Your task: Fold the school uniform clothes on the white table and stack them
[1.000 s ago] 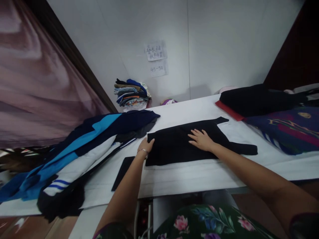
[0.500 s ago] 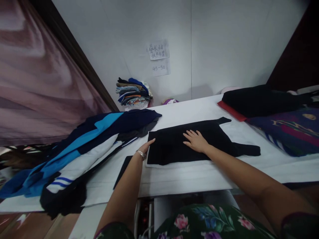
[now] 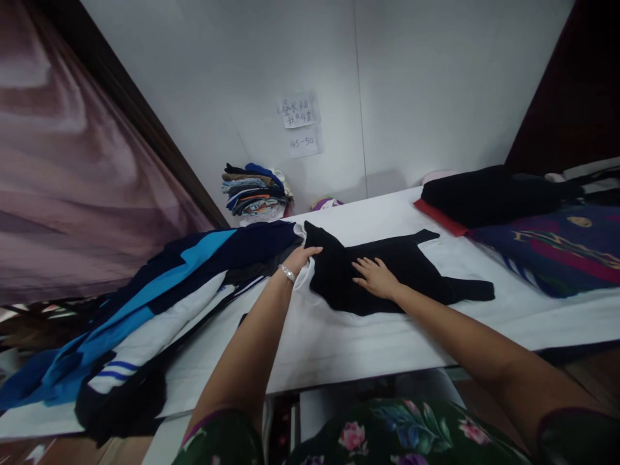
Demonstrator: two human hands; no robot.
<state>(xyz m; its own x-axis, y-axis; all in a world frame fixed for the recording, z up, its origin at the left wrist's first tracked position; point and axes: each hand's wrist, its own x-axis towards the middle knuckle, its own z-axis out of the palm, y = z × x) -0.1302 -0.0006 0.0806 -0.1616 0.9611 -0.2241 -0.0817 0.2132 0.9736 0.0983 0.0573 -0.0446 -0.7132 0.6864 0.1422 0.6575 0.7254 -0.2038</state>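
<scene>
A black long-sleeved garment (image 3: 397, 261) lies on the white-covered table (image 3: 310, 342), its sleeves toward the right. At its left end my left hand (image 3: 301, 259) grips the edge between thumb and fingers and lifts it, so a white lining or layer shows underneath. My right hand (image 3: 378, 278) rests flat on the middle of the garment, fingers spread. A bracelet circles my left wrist.
Navy, blue and white jackets (image 3: 159, 310) are heaped at the left. A stack of folded clothes (image 3: 254, 190) stands by the wall. More clothes, including a patterned purple garment (image 3: 571, 248), pile up at the right. Handwritten paper signs (image 3: 303, 123) hang on the wall.
My left hand has raised the left end of the black garment and moved it up and rightward. My right hand stays flat on the fabric. The camera view has shifted slightly.
</scene>
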